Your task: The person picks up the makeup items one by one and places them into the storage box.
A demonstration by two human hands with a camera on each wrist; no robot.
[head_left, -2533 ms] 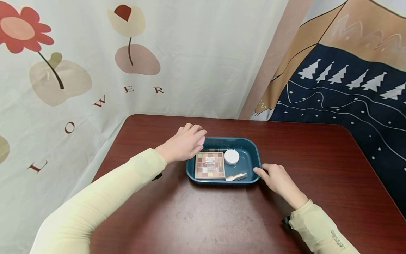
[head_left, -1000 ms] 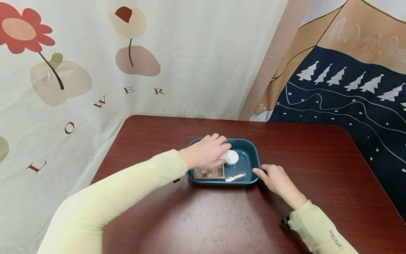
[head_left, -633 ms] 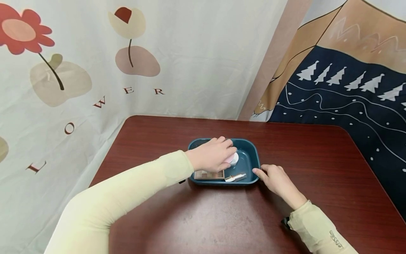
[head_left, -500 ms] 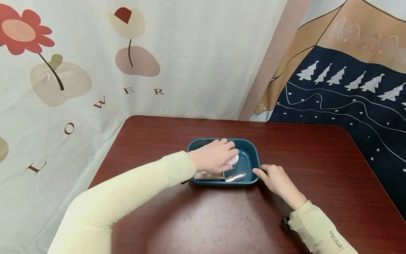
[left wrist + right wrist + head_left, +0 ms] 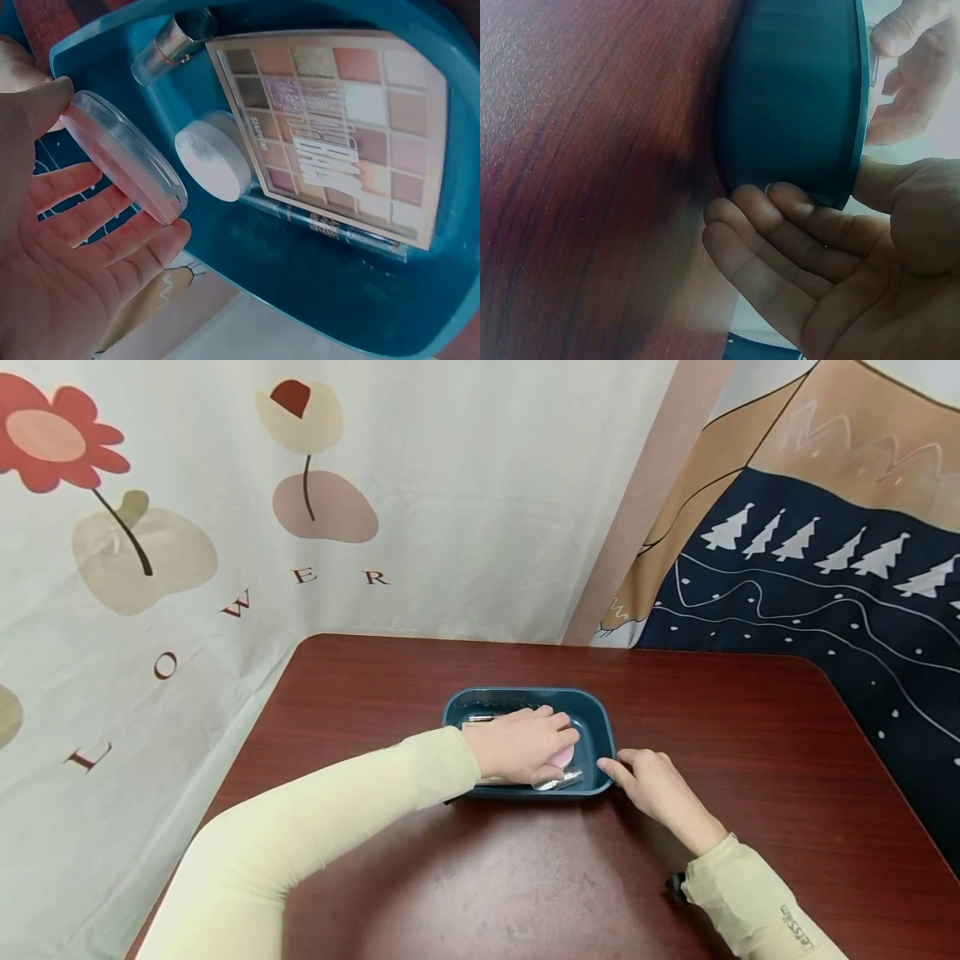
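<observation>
My left hand [image 5: 525, 745] grips a round, flat pink compact [image 5: 124, 154] with a clear lid, thumb on one edge and fingers on the other. It hovers over the blue tray [image 5: 528, 691]. Inside lie an eyeshadow palette [image 5: 330, 135], a round white jar [image 5: 214, 157], a lipstick [image 5: 172, 46] with a clear cap and a slim pen-like stick [image 5: 322, 225]. From the head, my left hand covers the jar and most of the palette. At the tray's right end my right hand [image 5: 660, 787] pinches the rim, thumb over it and fingers against the outer wall [image 5: 795, 97].
The tray stands on a dark red-brown wooden table [image 5: 720, 718]. Behind the table hangs a white curtain [image 5: 480, 502] with flower prints. To the right is a navy cloth [image 5: 780, 585] with white trees.
My left hand has carried the compact rightward from the tray's left end, past the white jar, and lower toward the lipstick. My right hand has stayed at the rim.
</observation>
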